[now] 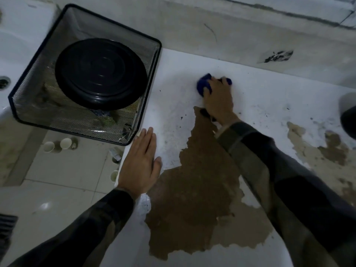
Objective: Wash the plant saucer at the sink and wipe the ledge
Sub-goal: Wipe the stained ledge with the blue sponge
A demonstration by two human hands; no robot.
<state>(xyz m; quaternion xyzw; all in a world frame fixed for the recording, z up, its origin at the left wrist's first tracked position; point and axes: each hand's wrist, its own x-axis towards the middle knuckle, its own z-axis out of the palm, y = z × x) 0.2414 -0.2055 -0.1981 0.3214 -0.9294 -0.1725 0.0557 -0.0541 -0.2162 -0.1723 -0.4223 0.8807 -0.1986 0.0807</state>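
Left hand [139, 166] flat; right hand [218, 102] presses cloth [203, 84] beyond.

- The ledge [260, 97] is white, speckled with small dark flecks, and broken by large ragged brown patches [192, 189] where the white surface is gone; paler tan patches lie toward its right end.
- The cloth [204, 84] under the right hand [218, 101] is deep blue.
- The plant saucer [100, 73] is glossy black with faint concentric rings.
- The mesh bin [84, 74] holding it is black, fine wire grid with a solid black rim.
- Both sleeves [289, 180] are dark, in blotchy black and olive-grey.
- The floor tiles [67, 170] are pale off-white with grey grout lines.
- The paper cups [57, 145] on the floor are white.
- The wall [212, 31] is dull grey with a black smudge.
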